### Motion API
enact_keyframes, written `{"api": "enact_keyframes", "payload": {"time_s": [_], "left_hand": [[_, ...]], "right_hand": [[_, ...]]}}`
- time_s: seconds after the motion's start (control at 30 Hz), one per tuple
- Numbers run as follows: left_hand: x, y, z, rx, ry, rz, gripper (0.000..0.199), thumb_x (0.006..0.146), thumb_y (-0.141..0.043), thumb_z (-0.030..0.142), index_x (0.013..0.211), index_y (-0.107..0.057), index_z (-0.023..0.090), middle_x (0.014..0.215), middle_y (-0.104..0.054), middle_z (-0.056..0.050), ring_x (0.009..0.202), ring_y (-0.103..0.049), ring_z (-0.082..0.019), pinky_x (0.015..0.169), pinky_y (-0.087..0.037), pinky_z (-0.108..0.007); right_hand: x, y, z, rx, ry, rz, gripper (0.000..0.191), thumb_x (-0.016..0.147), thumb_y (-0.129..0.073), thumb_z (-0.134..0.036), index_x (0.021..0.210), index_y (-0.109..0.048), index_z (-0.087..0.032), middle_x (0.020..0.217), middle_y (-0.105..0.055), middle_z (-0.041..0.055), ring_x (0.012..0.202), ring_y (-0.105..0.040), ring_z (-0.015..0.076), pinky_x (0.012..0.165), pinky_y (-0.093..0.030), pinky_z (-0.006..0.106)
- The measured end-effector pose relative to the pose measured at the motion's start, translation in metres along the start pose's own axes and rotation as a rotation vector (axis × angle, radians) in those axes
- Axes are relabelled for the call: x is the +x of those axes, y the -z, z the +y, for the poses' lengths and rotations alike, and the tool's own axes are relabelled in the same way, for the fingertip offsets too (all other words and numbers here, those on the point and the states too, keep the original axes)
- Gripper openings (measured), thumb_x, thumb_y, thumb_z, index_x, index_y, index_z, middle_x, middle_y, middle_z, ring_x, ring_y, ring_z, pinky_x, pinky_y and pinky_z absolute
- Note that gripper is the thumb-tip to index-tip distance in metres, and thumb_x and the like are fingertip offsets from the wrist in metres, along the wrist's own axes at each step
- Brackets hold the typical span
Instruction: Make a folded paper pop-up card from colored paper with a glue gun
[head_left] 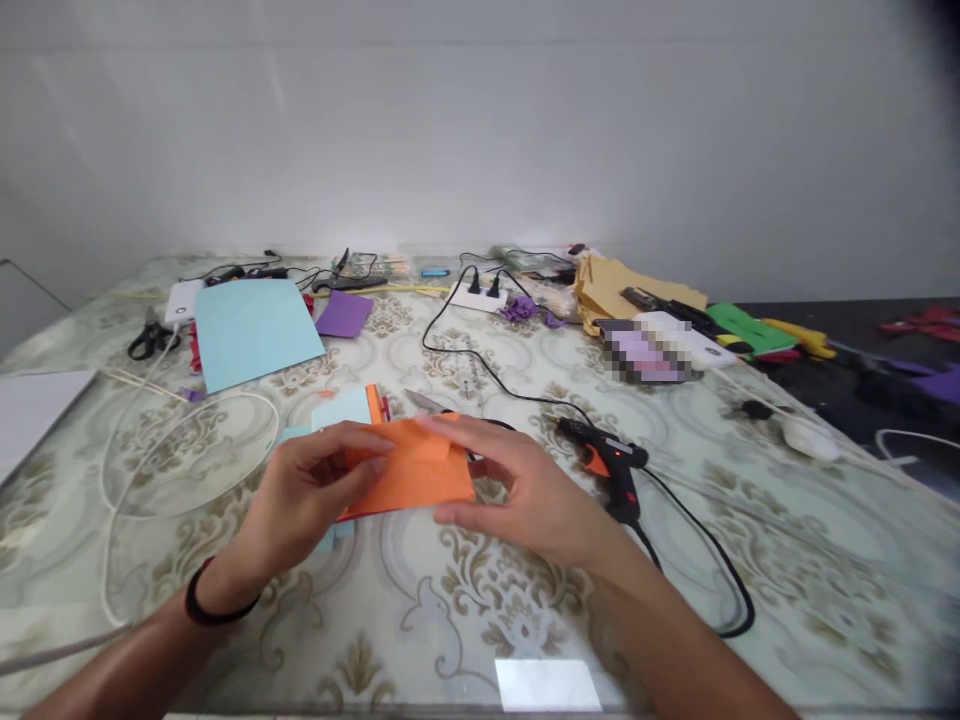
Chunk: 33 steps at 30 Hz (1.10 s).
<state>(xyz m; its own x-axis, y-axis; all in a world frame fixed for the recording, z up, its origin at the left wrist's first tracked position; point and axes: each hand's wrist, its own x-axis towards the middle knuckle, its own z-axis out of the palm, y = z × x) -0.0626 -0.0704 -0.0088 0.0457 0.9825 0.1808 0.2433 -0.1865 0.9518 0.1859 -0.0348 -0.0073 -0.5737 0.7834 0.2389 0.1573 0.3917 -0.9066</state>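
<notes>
Between my hands is a piece of folded orange paper, raised a little over the table, with a thin red edge along its bottom. My left hand pinches its left end between thumb and fingers. At the right end, my right hand has its fingers along the top edge and its thumb at the lower corner. Light-blue paper pieces lie behind and under it, beside a small orange strip. A pointed metal blade shows just beyond, its handle partly hidden by my right hand.
A black glue gun lies to the right, its cord looping forward. Further back are a light-blue sheet, a purple piece, black scissors and a white power strip. Brown paper and a phone sit at back right.
</notes>
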Motion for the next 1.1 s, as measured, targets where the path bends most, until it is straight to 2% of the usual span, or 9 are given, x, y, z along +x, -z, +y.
{"api": "enact_keyframes", "payload": {"time_s": [0.1, 0.2, 0.3, 0.4, 0.5, 0.6, 0.67, 0.97, 1.1], "left_hand": [[0.001, -0.001, 0.001, -0.08, 0.061, -0.037, 0.01, 0.087, -0.08, 0.027, 0.093, -0.087, 0.024, 0.085, -0.079, -0.005, 0.051, -0.048, -0.007, 0.043, -0.035, -0.018], [-0.001, -0.001, 0.002, -0.116, 0.04, -0.116, 0.011, 0.091, -0.078, 0.028, 0.093, -0.088, 0.025, 0.093, -0.08, -0.006, 0.061, -0.059, -0.011, 0.05, -0.043, -0.02], [-0.003, 0.003, 0.005, -0.097, -0.024, -0.183, 0.02, 0.099, -0.071, 0.038, 0.099, -0.088, 0.028, 0.101, -0.082, -0.007, 0.086, -0.073, -0.019, 0.076, -0.057, -0.027], [-0.004, 0.006, 0.01, -0.107, -0.118, -0.241, 0.037, 0.099, -0.068, 0.057, 0.111, -0.087, 0.026, 0.115, -0.081, -0.012, 0.109, -0.075, -0.029, 0.095, -0.06, -0.039], [-0.006, 0.005, 0.015, -0.017, -0.195, -0.207, 0.035, 0.087, -0.083, 0.054, 0.11, -0.086, 0.027, 0.114, -0.082, -0.012, 0.103, -0.077, -0.03, 0.087, -0.063, -0.038], [-0.007, 0.0, 0.015, 0.141, -0.199, -0.085, 0.013, 0.094, -0.078, 0.038, 0.095, -0.087, 0.028, 0.102, -0.085, -0.007, 0.087, -0.078, -0.023, 0.08, -0.063, -0.032], [-0.008, -0.003, 0.014, 0.17, -0.165, -0.048, 0.013, 0.095, -0.076, 0.034, 0.091, -0.086, 0.028, 0.096, -0.085, -0.005, 0.08, -0.078, -0.02, 0.075, -0.063, -0.029], [-0.013, -0.011, 0.012, -0.106, 0.032, 0.042, 0.022, 0.086, -0.084, 0.028, 0.081, -0.064, 0.02, 0.073, -0.076, 0.002, 0.065, -0.075, -0.014, 0.058, -0.062, -0.019], [-0.009, -0.01, 0.013, -0.167, 0.123, 0.02, 0.032, 0.086, -0.084, 0.03, 0.112, -0.066, 0.021, 0.075, -0.079, 0.002, 0.067, -0.078, -0.016, 0.058, -0.063, -0.021]], "right_hand": [[0.0, 0.006, 0.001, -0.148, 0.144, -0.027, 0.049, 0.086, -0.089, -0.04, 0.133, -0.077, -0.037, 0.108, -0.071, 0.0049, 0.093, -0.067, 0.0208, 0.085, -0.06, 0.036], [0.002, 0.0, 0.002, -0.071, 0.245, 0.019, 0.024, 0.093, -0.081, -0.032, 0.117, -0.085, -0.034, 0.117, -0.075, 0.0078, 0.102, -0.072, 0.0227, 0.086, -0.061, 0.036], [0.003, -0.009, 0.004, 0.008, 0.293, 0.109, 0.013, 0.094, -0.081, -0.028, 0.105, -0.087, -0.031, 0.113, -0.079, 0.0071, 0.099, -0.075, 0.0222, 0.084, -0.061, 0.036], [0.003, -0.014, 0.003, 0.047, 0.285, 0.208, 0.005, 0.093, -0.083, -0.029, 0.095, -0.087, -0.027, 0.096, -0.082, 0.0058, 0.088, -0.075, 0.022, 0.077, -0.06, 0.035], [0.003, -0.017, 0.001, 0.046, 0.214, 0.271, 0.01, 0.094, -0.081, -0.033, 0.089, -0.085, -0.025, 0.086, -0.08, 0.0055, 0.08, -0.072, 0.0222, 0.071, -0.057, 0.035], [0.002, -0.02, -0.001, 0.09, 0.091, 0.279, 0.022, 0.092, -0.082, -0.042, 0.081, -0.082, -0.023, 0.083, -0.077, 0.0056, 0.075, -0.069, 0.0211, 0.064, -0.055, 0.034], [0.002, -0.024, -0.002, 0.166, 0.005, 0.278, 0.029, 0.091, -0.082, -0.048, 0.077, -0.078, -0.022, 0.082, -0.075, 0.0051, 0.071, -0.068, 0.0197, 0.06, -0.055, 0.033], [0.004, -0.043, -0.003, 0.492, -0.189, 0.404, 0.041, 0.081, -0.091, -0.045, 0.083, -0.055, -0.025, 0.072, -0.071, -0.0039, 0.059, -0.074, 0.0163, 0.058, -0.059, 0.027], [0.007, -0.044, -0.002, 0.555, -0.206, 0.457, 0.051, 0.078, -0.092, -0.04, 0.11, -0.054, -0.03, 0.069, -0.066, -0.0105, 0.058, -0.071, 0.015, 0.061, -0.061, 0.027]]}}
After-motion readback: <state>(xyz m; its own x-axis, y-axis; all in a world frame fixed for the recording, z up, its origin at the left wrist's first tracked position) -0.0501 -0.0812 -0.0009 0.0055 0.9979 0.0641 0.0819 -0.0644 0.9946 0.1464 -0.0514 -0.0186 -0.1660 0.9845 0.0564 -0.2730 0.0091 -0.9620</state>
